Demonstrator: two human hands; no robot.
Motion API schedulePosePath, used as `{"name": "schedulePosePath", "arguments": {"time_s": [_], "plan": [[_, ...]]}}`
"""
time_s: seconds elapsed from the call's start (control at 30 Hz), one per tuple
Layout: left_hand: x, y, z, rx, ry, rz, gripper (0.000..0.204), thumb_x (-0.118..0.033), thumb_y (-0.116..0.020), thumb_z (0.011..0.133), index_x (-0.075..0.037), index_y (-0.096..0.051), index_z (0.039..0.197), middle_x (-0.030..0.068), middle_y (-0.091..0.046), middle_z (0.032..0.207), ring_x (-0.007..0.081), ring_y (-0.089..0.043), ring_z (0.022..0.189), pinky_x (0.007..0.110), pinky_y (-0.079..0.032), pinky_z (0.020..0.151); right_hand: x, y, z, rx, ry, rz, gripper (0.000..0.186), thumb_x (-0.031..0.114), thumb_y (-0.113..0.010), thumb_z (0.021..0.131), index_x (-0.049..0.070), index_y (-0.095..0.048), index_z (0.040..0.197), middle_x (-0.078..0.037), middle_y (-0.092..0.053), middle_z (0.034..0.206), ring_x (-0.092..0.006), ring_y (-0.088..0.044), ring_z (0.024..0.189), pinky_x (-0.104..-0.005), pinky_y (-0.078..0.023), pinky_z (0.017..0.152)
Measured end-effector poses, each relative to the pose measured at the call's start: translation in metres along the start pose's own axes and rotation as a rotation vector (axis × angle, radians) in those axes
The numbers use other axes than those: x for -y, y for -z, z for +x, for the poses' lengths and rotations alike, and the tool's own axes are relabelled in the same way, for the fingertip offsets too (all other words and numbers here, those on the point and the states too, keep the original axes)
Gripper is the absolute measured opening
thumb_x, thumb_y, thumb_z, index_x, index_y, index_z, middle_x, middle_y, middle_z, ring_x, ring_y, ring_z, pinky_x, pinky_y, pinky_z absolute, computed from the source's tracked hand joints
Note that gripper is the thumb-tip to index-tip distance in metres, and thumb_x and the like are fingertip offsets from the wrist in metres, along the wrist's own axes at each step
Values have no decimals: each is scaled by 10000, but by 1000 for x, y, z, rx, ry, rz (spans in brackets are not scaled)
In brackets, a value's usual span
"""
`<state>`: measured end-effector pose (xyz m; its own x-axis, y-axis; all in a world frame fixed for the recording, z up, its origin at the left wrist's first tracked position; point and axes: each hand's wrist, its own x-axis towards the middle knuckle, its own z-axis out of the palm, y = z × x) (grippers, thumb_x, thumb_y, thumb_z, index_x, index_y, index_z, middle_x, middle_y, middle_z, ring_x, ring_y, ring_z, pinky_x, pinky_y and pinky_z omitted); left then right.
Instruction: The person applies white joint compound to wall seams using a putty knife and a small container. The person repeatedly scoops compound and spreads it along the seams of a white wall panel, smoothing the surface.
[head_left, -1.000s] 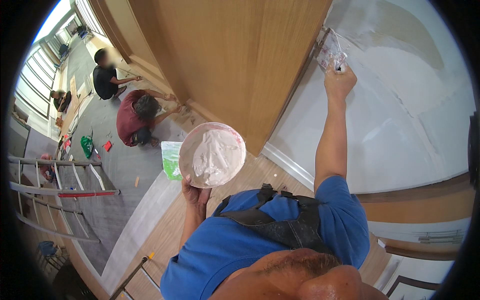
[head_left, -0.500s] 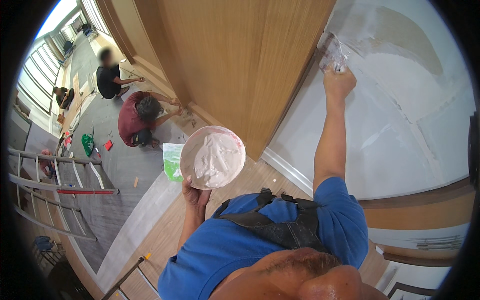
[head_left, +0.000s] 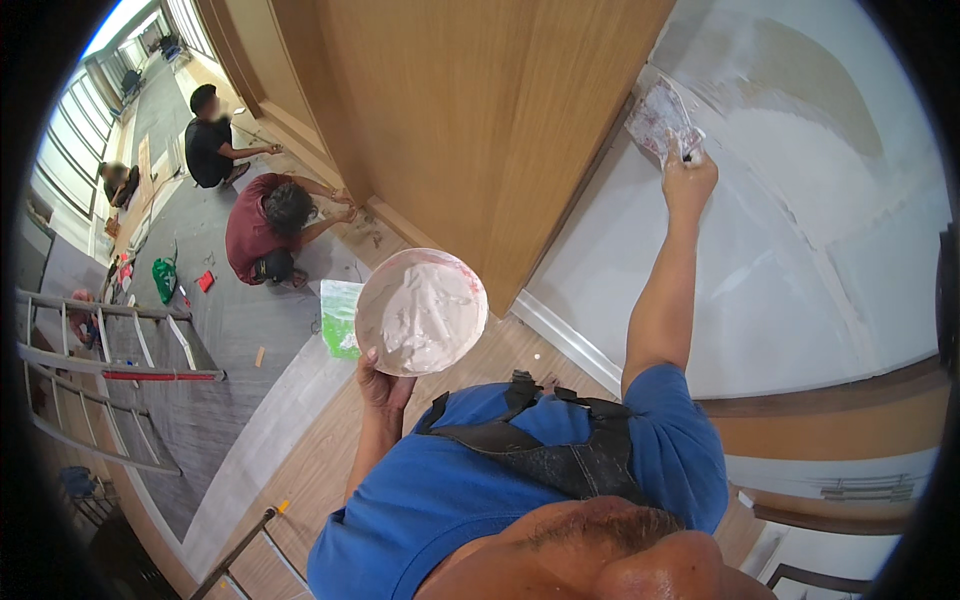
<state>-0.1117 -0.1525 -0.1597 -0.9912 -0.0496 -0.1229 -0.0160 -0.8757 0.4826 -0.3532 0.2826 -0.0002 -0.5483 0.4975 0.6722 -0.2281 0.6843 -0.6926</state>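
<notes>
White wall [head_left: 770,320] meets a tall wood panel [head_left: 470,130] along a slanting seam inside a long indoor space. At the wall's left edge, beside that seam, is a flat scraper [head_left: 662,115], its blade smeared with pale residue; a beige-grey patch [head_left: 825,90] spreads toward the wall's top edge. The right hand [head_left: 690,185] is closed around the scraper's handle, arm stretched well out. The blade lies straight ahead of the knuckles, the tool's long axis running from the grip up and left toward the seam. Whether the whole blade touches the wall cannot be told.

Of the 2 hands, the right is nearer the wall. The left hand [head_left: 385,385], well apart, grips a round bowl [head_left: 472,290] of pale pinkish paste [head_left: 425,315] by its near rim, most fingers hidden beneath. The bowl sits just left of the panel's lower corner. A green-and-white sheet [head_left: 342,330] shows past the bowl's left rim.

Beyond, 2 people crouch by the panel's far base, 1 in a maroon shirt [head_left: 258,225], 1 in a black shirt [head_left: 207,150]. A metal ladder [head_left: 165,376] stands near the left edge of the grey floor covering [head_left: 225,410].
</notes>
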Motion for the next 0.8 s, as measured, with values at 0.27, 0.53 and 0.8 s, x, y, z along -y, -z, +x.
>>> {"name": "schedulePosePath", "arguments": {"time_s": [0.27, 0.53, 0.8], "plan": [[1, 6, 2, -26, -6, 3, 855, -292, -754, 740, -107, -377, 1485, 132, -491, 1435, 335, -472, 1327, 532, -372, 1136, 5, -9, 35, 131, -45, -71, 330, 324, -770, 839, -3, -725, 845, -173, -602, 584, -319, -556, 532, -423, -459, 599], [1, -5, -1, -7, -34, 38, 846, -299, -749, 757, -106, -369, 1487, 131, -482, 1443, 334, -466, 1332, 530, -378, 1132, -3, -12, 43, 58, -24, -205, 378, 336, -767, 816, -29, -692, 751, -214, -650, 646, -420, -634, 644, -463, -485, 637], [4, -3, -1, -2, -70, 20, 849, -298, -750, 758, -96, -366, 1488, 135, -474, 1447, 335, -459, 1337, 531, -376, 1133, 13, 5, 2, -106, -56, -228, 334, 296, -754, 822, -29, -698, 771, -197, -636, 612, -362, -616, 581, -453, -473, 616]]}}
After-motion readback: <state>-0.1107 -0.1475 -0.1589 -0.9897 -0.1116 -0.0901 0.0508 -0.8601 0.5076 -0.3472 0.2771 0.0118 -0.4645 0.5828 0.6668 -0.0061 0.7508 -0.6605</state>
